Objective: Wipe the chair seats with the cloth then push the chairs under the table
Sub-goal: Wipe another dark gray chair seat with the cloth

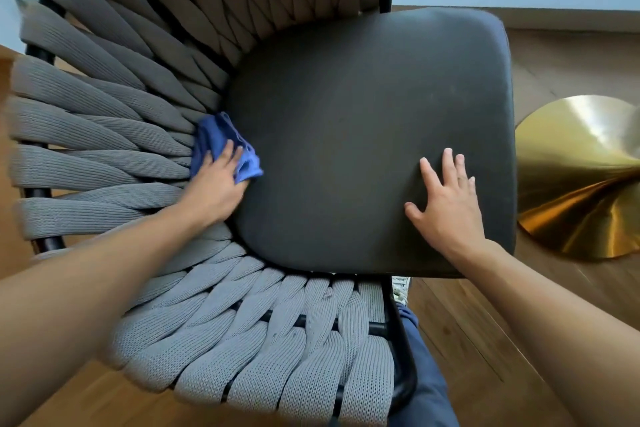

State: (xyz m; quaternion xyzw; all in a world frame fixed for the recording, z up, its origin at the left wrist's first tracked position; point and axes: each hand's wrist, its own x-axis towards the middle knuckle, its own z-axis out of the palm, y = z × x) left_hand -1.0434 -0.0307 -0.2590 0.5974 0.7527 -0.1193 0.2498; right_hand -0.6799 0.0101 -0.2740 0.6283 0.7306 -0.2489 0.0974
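Nearest me, my right hand (446,204) lies flat, fingers spread, on the dark chair seat (363,135), likely steadying it. Further in, my left hand (216,189) presses the bunched blue cloth (216,135) into the seat's edge against the woven backrest (104,121), wiping there.

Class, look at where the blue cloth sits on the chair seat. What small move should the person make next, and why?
Probably sweep the left hand with the cloth rightward across the seat. The cloth is bunched at the seat's left edge against the woven back, most of the seat lies ahead of it, and the right hand rests flat, steadying the seat.
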